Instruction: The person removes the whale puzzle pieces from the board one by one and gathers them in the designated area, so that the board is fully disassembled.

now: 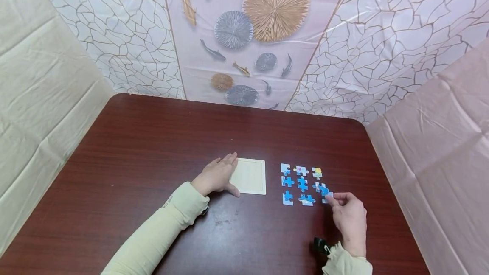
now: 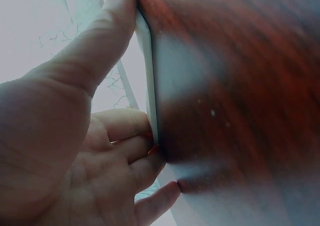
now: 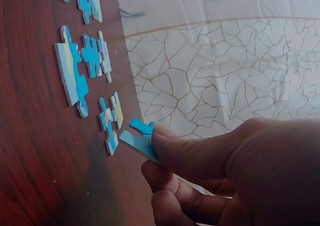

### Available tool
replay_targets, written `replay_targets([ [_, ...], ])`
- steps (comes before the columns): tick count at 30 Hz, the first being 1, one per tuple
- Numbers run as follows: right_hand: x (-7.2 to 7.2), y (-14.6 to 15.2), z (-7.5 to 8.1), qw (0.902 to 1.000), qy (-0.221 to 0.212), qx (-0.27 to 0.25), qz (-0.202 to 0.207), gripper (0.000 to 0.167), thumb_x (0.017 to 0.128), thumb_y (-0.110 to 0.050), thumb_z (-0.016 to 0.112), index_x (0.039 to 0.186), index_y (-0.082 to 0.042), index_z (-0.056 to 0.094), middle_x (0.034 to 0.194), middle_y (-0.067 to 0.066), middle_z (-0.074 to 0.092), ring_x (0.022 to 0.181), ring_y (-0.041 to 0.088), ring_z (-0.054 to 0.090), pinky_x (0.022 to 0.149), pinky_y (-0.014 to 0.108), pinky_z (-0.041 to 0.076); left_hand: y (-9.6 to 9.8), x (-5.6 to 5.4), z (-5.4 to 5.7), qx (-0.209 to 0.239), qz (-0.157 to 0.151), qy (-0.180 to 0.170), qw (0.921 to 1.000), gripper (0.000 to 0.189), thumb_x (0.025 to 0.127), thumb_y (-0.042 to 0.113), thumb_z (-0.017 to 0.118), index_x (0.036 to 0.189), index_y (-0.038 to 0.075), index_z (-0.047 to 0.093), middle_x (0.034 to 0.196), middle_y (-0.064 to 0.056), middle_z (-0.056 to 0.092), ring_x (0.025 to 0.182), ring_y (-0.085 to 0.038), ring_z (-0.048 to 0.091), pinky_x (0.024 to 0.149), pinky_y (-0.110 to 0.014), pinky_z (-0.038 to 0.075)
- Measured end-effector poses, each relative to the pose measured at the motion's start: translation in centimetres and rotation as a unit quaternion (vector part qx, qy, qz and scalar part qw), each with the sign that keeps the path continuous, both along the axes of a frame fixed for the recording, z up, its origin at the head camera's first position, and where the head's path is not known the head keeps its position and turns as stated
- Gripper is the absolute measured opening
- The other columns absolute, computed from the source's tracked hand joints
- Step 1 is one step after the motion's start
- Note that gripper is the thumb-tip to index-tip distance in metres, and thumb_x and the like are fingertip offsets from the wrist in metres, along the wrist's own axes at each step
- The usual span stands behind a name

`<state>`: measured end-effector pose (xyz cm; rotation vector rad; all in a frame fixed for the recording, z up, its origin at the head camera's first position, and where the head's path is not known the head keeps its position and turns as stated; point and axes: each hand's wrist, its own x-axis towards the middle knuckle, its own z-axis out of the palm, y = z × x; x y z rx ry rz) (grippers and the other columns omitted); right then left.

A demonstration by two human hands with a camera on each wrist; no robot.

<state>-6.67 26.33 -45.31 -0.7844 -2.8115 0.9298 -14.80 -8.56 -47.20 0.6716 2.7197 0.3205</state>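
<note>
A pale, shallow square puzzle tray (image 1: 252, 176) lies flat on the table. My left hand (image 1: 217, 175) rests at its left side, fingers stretched toward the far corner and thumb along the near edge. In the left wrist view, the fingertips (image 2: 150, 168) touch down beside the tray's thin edge (image 2: 150, 81). My right hand (image 1: 349, 217) pinches a blue-and-white jigsaw piece (image 3: 141, 145) between thumb and fingers, lifted off the table in the right wrist view. Beside it, several other jigsaw pieces (image 1: 302, 183) lie spaced apart in rows, right of the tray.
The dark red-brown table (image 1: 172, 130) has rounded far corners. Patterned wall coverings (image 1: 244, 67) with fish and round motifs hang behind it, and pale fabric (image 1: 439, 152) lines the sides. A black wrist strap (image 1: 320, 245) shows by the right sleeve.
</note>
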Motion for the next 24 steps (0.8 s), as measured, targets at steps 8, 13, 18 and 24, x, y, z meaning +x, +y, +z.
replay_targets([
  [8, 0.09, 0.26, -0.35, 0.9998, -0.018, -0.006, 0.000, 0.031, 0.088, -0.029, 0.072, 0.102, -0.002, 0.067, 0.084, 0.011, 0.067, 0.081, 0.028, 0.057, 0.061, 0.037, 0.039, -0.08, 0.00, -0.07, 0.006, 0.003, 0.000, 1.0000, 0.116, 0.067, 0.062, 0.078, 0.151, 0.000, 0.029, 0.160, -0.012, 0.018, 0.147, -0.023, 0.015, 0.115, -0.045, 0.022],
  [13, 0.08, 0.37, -0.56, 0.9996, -0.026, -0.005, 0.004, 0.030, 0.088, -0.031, 0.071, 0.100, -0.004, 0.068, 0.085, 0.010, 0.068, 0.085, 0.030, 0.059, 0.064, 0.041, 0.041, -0.04, -0.03, -0.04, 0.001, 0.001, 0.000, 1.0000, 0.116, 0.067, 0.063, 0.077, 0.151, 0.000, 0.028, 0.160, -0.012, 0.017, 0.147, -0.023, 0.015, 0.115, -0.045, 0.022],
  [18, -0.03, 0.41, -0.77, 0.9992, -0.040, -0.010, 0.001, 0.031, 0.089, -0.033, 0.070, 0.100, -0.005, 0.068, 0.083, 0.008, 0.068, 0.084, 0.029, 0.059, 0.064, 0.041, 0.041, 0.00, 0.01, 0.05, 0.001, 0.001, 0.000, 1.0000, 0.115, 0.067, 0.062, 0.077, 0.151, 0.000, 0.029, 0.160, -0.012, 0.018, 0.147, -0.024, 0.016, 0.115, -0.045, 0.023],
  [24, -0.11, 0.39, -1.01, 0.9987, -0.049, -0.011, 0.001, 0.031, 0.088, -0.033, 0.071, 0.099, -0.004, 0.068, 0.083, 0.008, 0.068, 0.082, 0.028, 0.059, 0.062, 0.040, 0.042, -0.01, 0.09, 0.12, 0.000, -0.002, 0.008, 1.0000, 0.115, 0.066, 0.062, 0.078, 0.150, -0.001, 0.031, 0.159, -0.014, 0.020, 0.147, -0.025, 0.018, 0.114, -0.045, 0.024],
])
